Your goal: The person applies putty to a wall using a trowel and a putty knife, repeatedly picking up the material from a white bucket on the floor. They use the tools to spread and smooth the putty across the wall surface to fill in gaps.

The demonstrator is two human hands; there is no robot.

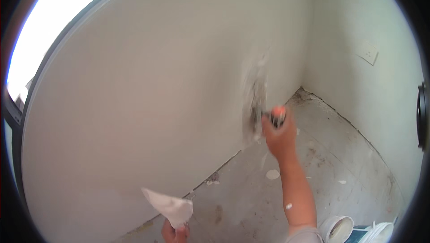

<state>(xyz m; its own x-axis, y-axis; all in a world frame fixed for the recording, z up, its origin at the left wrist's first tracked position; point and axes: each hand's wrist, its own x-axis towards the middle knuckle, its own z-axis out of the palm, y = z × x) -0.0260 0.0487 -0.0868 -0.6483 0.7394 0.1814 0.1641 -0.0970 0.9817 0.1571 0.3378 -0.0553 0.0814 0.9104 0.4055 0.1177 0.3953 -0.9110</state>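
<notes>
My right hand (280,133), blurred by motion, is closed round a scraper (278,112) with an orange-tipped handle, its blade at a rough, smeared patch (254,93) low on the pale wall (130,82), near the corner. At the bottom, left of centre, my left hand (172,232) is closed round a wide blade (168,205) coated in whitish paste, held near the foot of the wall; its handle is hidden in my fingers.
The grey, stained floor (331,153) has white spots on it. A white socket (369,54) is on the right wall (383,86). At the bottom right are a white bucket (336,229) and another white container (380,234). A bright opening with a dark frame (62,32) is at the far left.
</notes>
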